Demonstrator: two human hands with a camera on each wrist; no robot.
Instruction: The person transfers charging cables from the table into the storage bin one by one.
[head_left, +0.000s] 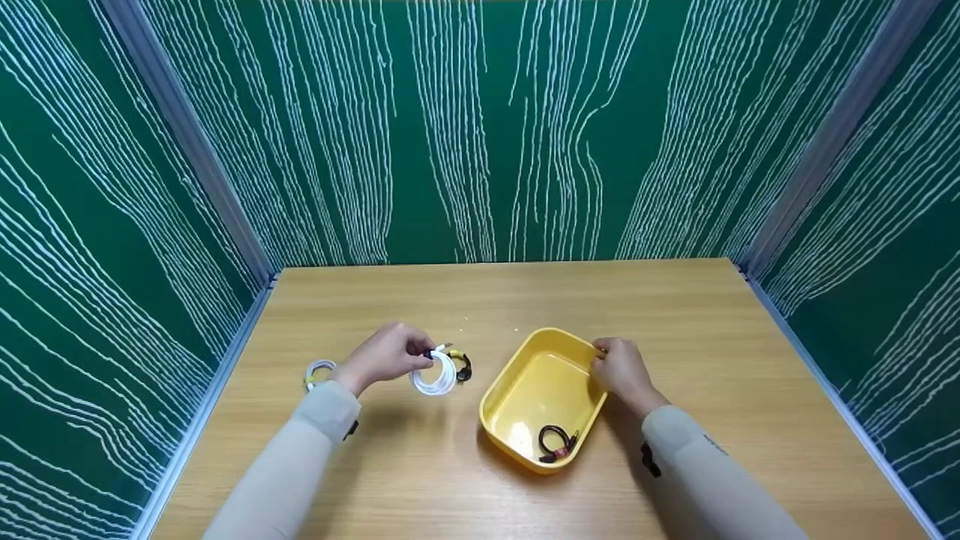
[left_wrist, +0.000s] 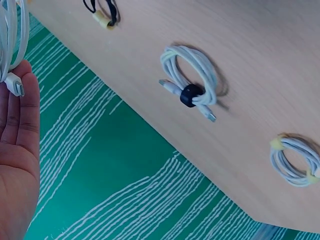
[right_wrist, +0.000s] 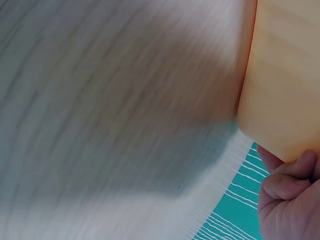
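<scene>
A coiled white cable is pinched between the thumb and fingers of my left hand, above the table. Its metal-tipped plug shows in the left wrist view. Just behind it lies a black cable with a yellow tie. My right hand grips the right rim of a yellow plastic bin, thumb and fingers around the edge. Inside the bin, near its front corner, rests a coiled black cable with a red tie. The bin's wall fills the upper right of the right wrist view.
On the wooden table, a white cable with yellow ties lies left of my left wrist. Another white cable with a black strap lies between it and the yellow-tied black one. Green, white-lined panels enclose the back and sides.
</scene>
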